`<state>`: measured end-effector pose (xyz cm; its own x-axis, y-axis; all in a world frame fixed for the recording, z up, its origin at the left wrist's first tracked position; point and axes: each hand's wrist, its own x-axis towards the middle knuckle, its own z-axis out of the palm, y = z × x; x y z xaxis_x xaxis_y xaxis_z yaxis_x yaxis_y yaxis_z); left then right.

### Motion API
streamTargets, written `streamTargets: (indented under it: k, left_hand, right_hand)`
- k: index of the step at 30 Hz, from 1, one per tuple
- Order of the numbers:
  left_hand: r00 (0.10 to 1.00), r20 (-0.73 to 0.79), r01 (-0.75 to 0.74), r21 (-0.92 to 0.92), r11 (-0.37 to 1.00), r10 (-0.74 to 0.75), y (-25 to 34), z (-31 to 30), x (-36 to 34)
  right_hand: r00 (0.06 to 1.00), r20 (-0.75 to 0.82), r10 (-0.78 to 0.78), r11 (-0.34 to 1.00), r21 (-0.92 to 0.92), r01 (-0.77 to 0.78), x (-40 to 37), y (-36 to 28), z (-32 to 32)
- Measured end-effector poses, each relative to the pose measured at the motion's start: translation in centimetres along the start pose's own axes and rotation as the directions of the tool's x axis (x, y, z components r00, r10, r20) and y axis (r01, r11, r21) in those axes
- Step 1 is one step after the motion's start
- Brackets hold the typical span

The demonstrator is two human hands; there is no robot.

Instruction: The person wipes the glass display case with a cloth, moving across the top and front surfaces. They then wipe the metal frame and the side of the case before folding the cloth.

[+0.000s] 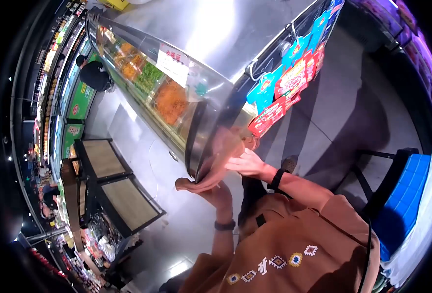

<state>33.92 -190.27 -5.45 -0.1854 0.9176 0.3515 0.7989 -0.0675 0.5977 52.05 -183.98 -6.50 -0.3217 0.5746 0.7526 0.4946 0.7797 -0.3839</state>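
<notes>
While against the case (211, 105) — cloth (219, 158) between hands (220, 194) (245, 164)

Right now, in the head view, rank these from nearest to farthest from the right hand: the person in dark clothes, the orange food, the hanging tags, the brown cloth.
1. brown cloth, touching the right hand, at the case end.
2. hanging tags, on the case's side.
3. orange food, inside, behind glass.
4. person in dark clothes, at the far end.
</notes>
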Motion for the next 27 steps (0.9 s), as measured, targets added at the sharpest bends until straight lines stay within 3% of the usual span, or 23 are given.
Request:
streamTargets:
  k: [1, 3, 5, 6, 7, 9, 10, 12, 13, 16, 17, 18, 20, 22, 23, 24, 25, 26, 27]
  left_hand:
    - [0.999, 0.020, -0.029, 0.231, 0.973, 0.024, 0.0, 0.2, -0.7]
    - [1.000, -0.002, 0.015, 0.288, 0.958, -0.015, 0.4, 1.4, -2.6]
    - [0.981, 0.073, 0.148, 0.301, 0.942, -0.177, -0.6, 2.9, -5.4]
    - [0.958, 0.172, 0.128, 0.464, 0.877, -0.231, -0.9, 3.3, -6.2]
    - [0.932, 0.202, 0.195, 0.422, 0.885, -0.302, -1.1, 4.1, -6.9]
    - [0.867, 0.272, 0.320, 0.340, 0.884, -0.418, -1.0, 5.3, -7.2]
    - [0.892, 0.229, 0.328, 0.267, 0.906, -0.390, -0.6, 5.9, -6.7]
    - [0.927, 0.144, 0.331, 0.121, 0.936, -0.347, -0.2, 6.6, -6.6]
    - [0.947, 0.115, 0.289, 0.102, 0.952, -0.300, 0.0, 6.7, -6.7]
    - [0.915, 0.174, 0.380, -0.079, 0.921, -0.363, 0.9, 5.5, -6.8]
    - [0.952, 0.113, 0.288, -0.008, 0.958, -0.285, 0.5, 5.2, -7.3]
    - [0.967, 0.164, 0.209, -0.075, 0.975, -0.195, 1.1, 3.2, -6.9]
    - [0.990, 0.124, 0.077, -0.061, 0.995, -0.069, 2.0, 1.1, -6.4]
    - [0.982, 0.025, -0.190, 0.134, 0.973, 0.188, 1.6, -0.9, -4.8]
    - [0.995, -0.017, -0.102, 0.001, 0.995, 0.102, 2.1, -1.7, -3.9]
    - [0.989, -0.084, -0.124, -0.022, 0.992, 0.122, 3.5, -2.8, -1.8]
    - [0.999, 0.046, 0.036, -0.309, 0.950, -0.023, 1.6, -3.1, -1.2]
    - [0.970, 0.215, 0.218, -0.544, 0.810, -0.117, -0.2, -3.3, -0.5]
    - [1.000, 0.019, 0.017, -0.387, 0.922, -0.011, 1.5, -4.0, 1.7]
  right_hand:
    - [0.990, 0.141, 0.006, 1.000, -0.028, -0.002, -0.5, 0.1, 0.3]
    - [0.869, 0.411, 0.275, 0.859, 0.301, -0.414, -0.9, -0.1, 1.3]
    - [0.713, 0.634, 0.299, 0.626, 0.433, -0.648, -0.9, -0.3, 2.1]
    - [0.672, 0.694, 0.256, 0.562, 0.459, -0.688, -0.4, -0.1, 1.8]
    - [0.629, 0.749, 0.207, 0.496, 0.474, -0.727, 0.1, 0.2, 1.4]
    - [0.831, 0.522, 0.195, 0.756, 0.460, -0.466, -3.8, 0.3, 5.1]
    - [0.903, 0.390, 0.182, 0.860, 0.383, -0.338, -5.8, 0.4, 7.0]
    - [0.855, 0.519, 0.001, 0.999, 0.029, -0.018, -5.9, 0.6, 5.9]
    - [0.930, 0.368, -0.012, 0.999, 0.045, -0.005, -5.9, 0.7, 5.6]
    - [0.950, 0.310, -0.018, 0.991, 0.134, -0.025, -2.2, -0.2, 2.2]
    - [0.810, 0.513, 0.285, 0.710, 0.455, -0.538, 1.0, -1.3, -0.2]
    - [0.528, 0.753, 0.393, 0.132, 0.522, -0.843, 3.9, -2.1, -1.9]
    - [0.582, 0.707, 0.402, 0.067, 0.611, -0.789, 3.5, -2.4, 0.8]
    - [0.613, 0.678, 0.405, 0.111, 0.629, -0.769, 4.1, -3.1, 1.2]
    - [0.749, 0.572, 0.334, 0.394, 0.637, -0.662, 4.5, -3.1, 0.9]
    - [0.863, 0.441, 0.247, 0.668, 0.568, -0.482, 5.0, -3.2, 0.5]
    - [0.942, 0.299, 0.155, 0.853, 0.440, -0.280, 5.4, -3.2, 0.3]
    - [0.972, 0.213, 0.102, 0.919, 0.353, -0.174, 6.9, -3.6, -0.7]
    - [0.991, 0.124, 0.048, 0.968, 0.240, -0.076, 8.4, -3.9, -1.7]
